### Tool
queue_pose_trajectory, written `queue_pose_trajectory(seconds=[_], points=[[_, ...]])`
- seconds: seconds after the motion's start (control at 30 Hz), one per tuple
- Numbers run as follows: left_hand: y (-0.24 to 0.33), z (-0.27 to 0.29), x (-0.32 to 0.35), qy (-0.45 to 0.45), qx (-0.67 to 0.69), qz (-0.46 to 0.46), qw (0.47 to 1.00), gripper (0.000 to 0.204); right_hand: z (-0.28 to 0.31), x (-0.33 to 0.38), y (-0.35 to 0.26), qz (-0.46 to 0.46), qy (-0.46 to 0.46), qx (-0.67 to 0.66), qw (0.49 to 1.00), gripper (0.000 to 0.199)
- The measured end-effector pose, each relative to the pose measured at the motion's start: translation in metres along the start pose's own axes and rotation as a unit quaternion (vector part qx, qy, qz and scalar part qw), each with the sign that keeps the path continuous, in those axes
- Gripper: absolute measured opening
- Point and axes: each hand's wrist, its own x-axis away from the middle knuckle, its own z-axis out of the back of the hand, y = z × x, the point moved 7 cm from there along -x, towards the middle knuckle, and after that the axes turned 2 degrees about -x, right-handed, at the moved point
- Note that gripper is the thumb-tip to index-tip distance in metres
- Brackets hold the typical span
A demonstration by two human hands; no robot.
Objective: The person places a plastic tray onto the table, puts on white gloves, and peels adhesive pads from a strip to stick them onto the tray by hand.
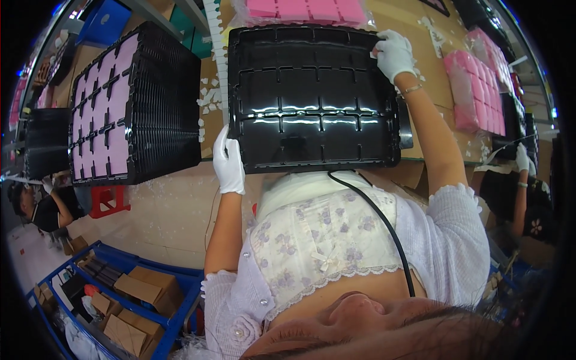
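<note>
A shiny black plastic tray (300, 90), divided into shallow compartments by ridges, lies in front of me on the table. My left hand (229, 167), in a white glove, grips its left edge near the front corner. My right hand (394, 57), gloved too, is closed over the far right corner with the fingers bent around the rim. The undersides of both grips are hidden. To the left stands a tall stack of black trays (165, 108); lilac foam pieces (120, 108) fill its top tray.
Pink foam blocks (306, 9) lie beyond the tray, with more pink foam (477, 93) at the right. White scraps (210, 96) litter the table. Co-workers are at the far left (57, 204) and right (519, 198). A red stool (109, 201) and blue rack (189, 288) with cardboard boxes stand lower left.
</note>
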Motion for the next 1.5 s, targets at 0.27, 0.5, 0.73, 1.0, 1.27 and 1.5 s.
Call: queue_pose_trajectory(seconds=[0.27,0.5,0.73,1.0,1.27,1.5], points=[[-0.007,0.002,0.000,0.005,-0.001,0.003,1.000,0.034,-0.004,0.010,0.023,-0.035,-0.083,-0.084,0.992,0.009],[0.003,0.005,-0.001,0.003,-0.063,-0.026,0.998,0.034,-0.031,-0.027,0.157,-0.207,-0.076,0.056,0.974,0.023],[-0.027,0.022,-0.024,0.055,0.167,0.068,0.982,0.035,0.002,-0.027,0.041,-0.084,-0.041,-0.125,0.988,0.030],[-0.094,-0.007,-0.162,-0.133,0.015,0.133,0.982,0.052,0.045,0.013,-0.152,0.062,-0.107,-0.429,0.895,0.029],[-0.006,0.019,-0.115,-0.109,0.189,0.128,0.967,0.013,0.036,0.054,-0.216,-0.074,-0.202,-0.612,0.761,0.013],[0.044,0.033,-0.067,-0.055,0.294,0.038,0.954,0.013,0.047,0.051,-0.314,-0.059,-0.129,-0.591,0.794,0.038]])
